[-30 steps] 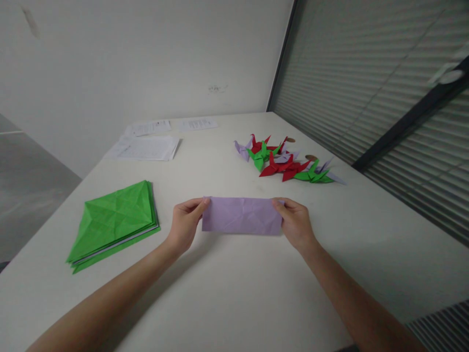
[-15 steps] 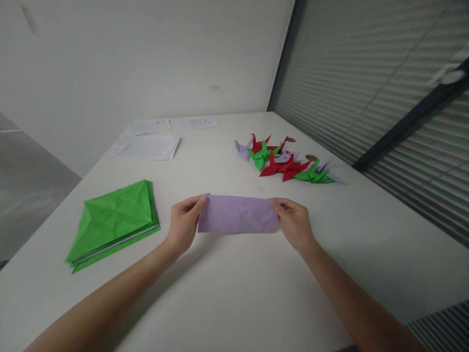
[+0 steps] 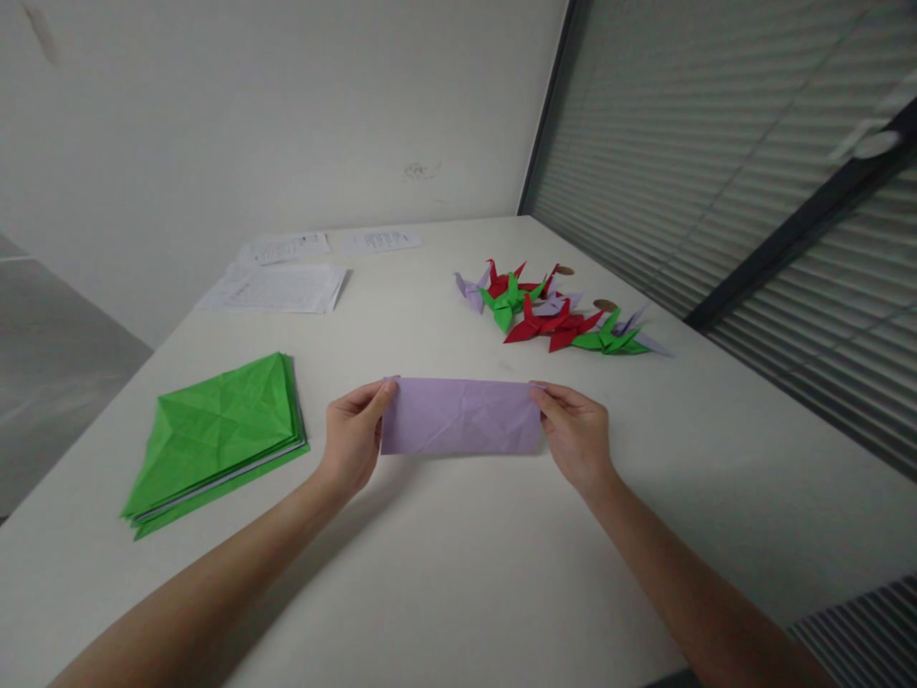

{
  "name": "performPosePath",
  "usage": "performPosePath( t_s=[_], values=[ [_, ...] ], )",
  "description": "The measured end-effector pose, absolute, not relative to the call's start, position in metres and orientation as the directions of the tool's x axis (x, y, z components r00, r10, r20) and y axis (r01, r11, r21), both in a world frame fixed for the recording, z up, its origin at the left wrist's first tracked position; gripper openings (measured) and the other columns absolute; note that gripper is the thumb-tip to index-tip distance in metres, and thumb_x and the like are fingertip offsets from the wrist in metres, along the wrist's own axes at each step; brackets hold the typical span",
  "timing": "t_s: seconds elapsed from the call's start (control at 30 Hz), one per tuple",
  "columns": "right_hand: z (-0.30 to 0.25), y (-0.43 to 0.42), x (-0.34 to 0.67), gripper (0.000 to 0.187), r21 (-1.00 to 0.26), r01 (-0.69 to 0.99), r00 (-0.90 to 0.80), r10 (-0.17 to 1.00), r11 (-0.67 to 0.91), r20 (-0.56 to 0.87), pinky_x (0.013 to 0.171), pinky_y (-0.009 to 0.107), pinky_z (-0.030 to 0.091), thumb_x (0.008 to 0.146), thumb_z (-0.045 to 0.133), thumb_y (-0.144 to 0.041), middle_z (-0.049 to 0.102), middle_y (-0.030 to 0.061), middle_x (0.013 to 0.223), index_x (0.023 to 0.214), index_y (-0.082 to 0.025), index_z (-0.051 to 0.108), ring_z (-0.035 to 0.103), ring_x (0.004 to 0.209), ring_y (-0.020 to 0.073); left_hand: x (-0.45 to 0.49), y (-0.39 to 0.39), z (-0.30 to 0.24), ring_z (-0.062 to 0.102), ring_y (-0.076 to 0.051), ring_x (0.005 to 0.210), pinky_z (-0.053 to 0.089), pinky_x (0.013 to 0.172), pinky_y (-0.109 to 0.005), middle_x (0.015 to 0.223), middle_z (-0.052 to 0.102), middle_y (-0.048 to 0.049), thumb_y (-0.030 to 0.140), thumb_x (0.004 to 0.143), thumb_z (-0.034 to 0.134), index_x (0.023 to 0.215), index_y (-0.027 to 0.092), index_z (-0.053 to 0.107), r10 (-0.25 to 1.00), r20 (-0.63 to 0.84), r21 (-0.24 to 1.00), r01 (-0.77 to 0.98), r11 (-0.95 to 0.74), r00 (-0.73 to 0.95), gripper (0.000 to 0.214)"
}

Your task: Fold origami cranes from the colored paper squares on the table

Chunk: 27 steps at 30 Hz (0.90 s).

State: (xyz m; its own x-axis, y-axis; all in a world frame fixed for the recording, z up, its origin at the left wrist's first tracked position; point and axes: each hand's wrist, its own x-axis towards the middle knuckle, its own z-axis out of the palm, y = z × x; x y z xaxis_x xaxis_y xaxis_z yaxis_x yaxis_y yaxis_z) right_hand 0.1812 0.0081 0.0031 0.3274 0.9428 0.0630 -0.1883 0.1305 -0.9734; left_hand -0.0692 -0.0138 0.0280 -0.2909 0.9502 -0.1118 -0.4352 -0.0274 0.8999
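Note:
A creased sheet of purple paper point(image 3: 460, 417), shaped as a wide rectangle, is stretched between my two hands just above the table. My left hand point(image 3: 356, 430) pinches its left upper corner, thumb in front. At the right upper corner, the thumb and fingers of my right hand point(image 3: 574, 425) are closed on the same paper. The fingers behind the sheet are partly hidden. Left of my left hand lies a stack of creased green paper point(image 3: 222, 420), with a paler sheet showing among its layers.
Folded paper cranes in red point(image 3: 534, 325), green point(image 3: 507, 301) and purple point(image 3: 473, 291) lie clustered at the back right of the white table point(image 3: 458, 573). Two brown round pieces point(image 3: 606, 305) lie by them. Printed papers point(image 3: 287, 289) lie at the back left. Window blinds point(image 3: 731, 172) border the right side.
The view has shifted slightly. The purple paper stays held at both ends, and my hands have moved only a little, slightly farther apart.

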Motion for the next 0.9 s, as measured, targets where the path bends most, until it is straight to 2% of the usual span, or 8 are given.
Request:
performPosePath(
  t_s=[0.4, 0.7, 0.9],
  values=[
    [0.0027, 0.0072, 0.1814, 0.034, -0.978, -0.162, 0.334, 0.94, 0.13, 0.069, 0.057, 0.031, 0.051, 0.057, 0.085, -0.043, 0.072, 0.003, 0.069, 0.08, -0.019, 0.078, 0.062, 0.061, 0.0156, -0.0684, -0.0125, 0.0309, 0.055, -0.012, 0.065, 0.043, 0.06, -0.023, 0.072, 0.071, -0.0024, 0.04, 0.046, 0.091, 0.071, 0.017, 0.077, 0.946, -0.125, 0.896, -0.444, -0.022, -0.3, 0.036],
    [0.005, 0.007, 0.1806, 0.034, -0.971, -0.21, 0.365, 0.931, 0.114, 0.03, 0.059, 0.032, 0.052, 0.051, 0.087, -0.041, 0.073, 0.0031, 0.068, 0.075, -0.019, 0.078, 0.062, 0.06, 0.0157, -0.0685, -0.0125, 0.0309, 0.057, -0.012, 0.066, 0.043, 0.06, -0.024, 0.078, 0.073, -0.0042, 0.039, 0.048, 0.091, 0.071, 0.017, 0.077, 0.947, -0.118, 0.898, -0.439, -0.026, -0.299, 0.035],
    [0.0054, 0.0077, 0.1795, 0.033, -0.97, -0.212, 0.374, 0.927, 0.123, 0.036, 0.064, 0.035, 0.055, 0.052, 0.087, -0.041, 0.074, 0.0042, 0.07, 0.074, -0.019, 0.078, 0.064, 0.063, 0.0175, -0.0684, -0.0124, 0.0314, 0.057, -0.013, 0.066, 0.044, 0.061, -0.025, 0.075, 0.072, -0.0031, 0.039, 0.048, 0.091, 0.071, 0.017, 0.077, 0.949, -0.107, 0.899, -0.437, -0.036, -0.298, 0.034]
  ],
)
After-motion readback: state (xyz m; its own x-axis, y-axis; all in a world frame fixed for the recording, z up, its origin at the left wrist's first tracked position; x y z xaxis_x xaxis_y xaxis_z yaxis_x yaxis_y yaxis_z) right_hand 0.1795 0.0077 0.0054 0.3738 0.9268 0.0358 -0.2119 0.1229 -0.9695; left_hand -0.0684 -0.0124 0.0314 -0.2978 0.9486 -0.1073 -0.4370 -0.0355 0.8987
